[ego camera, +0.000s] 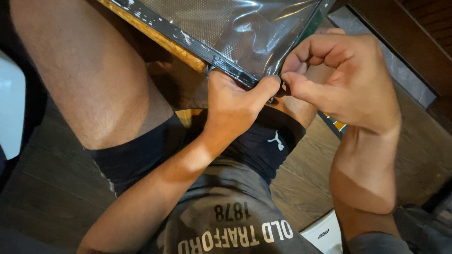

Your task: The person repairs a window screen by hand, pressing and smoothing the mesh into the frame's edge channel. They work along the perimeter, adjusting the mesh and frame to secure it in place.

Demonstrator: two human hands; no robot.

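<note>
- Your left hand (233, 106): fingers closed tight, pinching the dark corner edge of the plastic bag (235, 33).
- Your right hand (346, 77): fingers curled shut, thumb and forefinger nipping the same corner.
- Bag: overhangs the wooden desk (155, 37) edge, above your knees.

The plastic-wrapped frame (226, 33) rests on the knees, left hand (230, 106) left of right hand (348, 80) at its corner

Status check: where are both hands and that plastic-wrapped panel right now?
Left hand and right hand pinch the corner of the plastic-wrapped panel. Panel rests against raised knees. Nothing blocking.
</note>
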